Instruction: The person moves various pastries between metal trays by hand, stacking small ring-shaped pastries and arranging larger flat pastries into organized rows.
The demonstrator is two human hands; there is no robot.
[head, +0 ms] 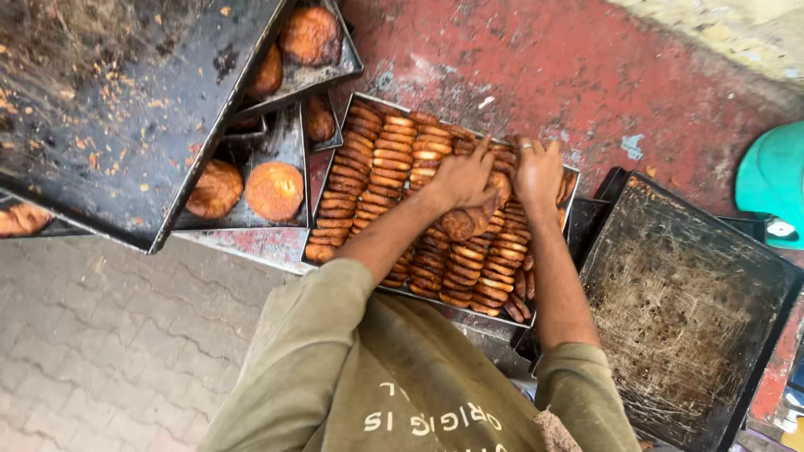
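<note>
A metal tray (332, 172) holds several rows of brown baked cookies (381, 155) stood on edge. My left hand (462, 177) is over the middle of the tray, its fingers closed around a stack of cookies (466, 223). My right hand (538, 170), with a ring on one finger, rests on the cookies at the tray's far right end, fingers curled down among them. Both forearms reach forward from olive sleeves.
Left of the tray, stacked dark trays hold round buns (274, 190). A large empty crumb-strewn tray (100, 125) lies on top at the left. Another empty dark tray (687, 310) sits at the right, beside a teal object (775, 180). The red surface (544, 67) lies beyond; paved floor (100, 351) below.
</note>
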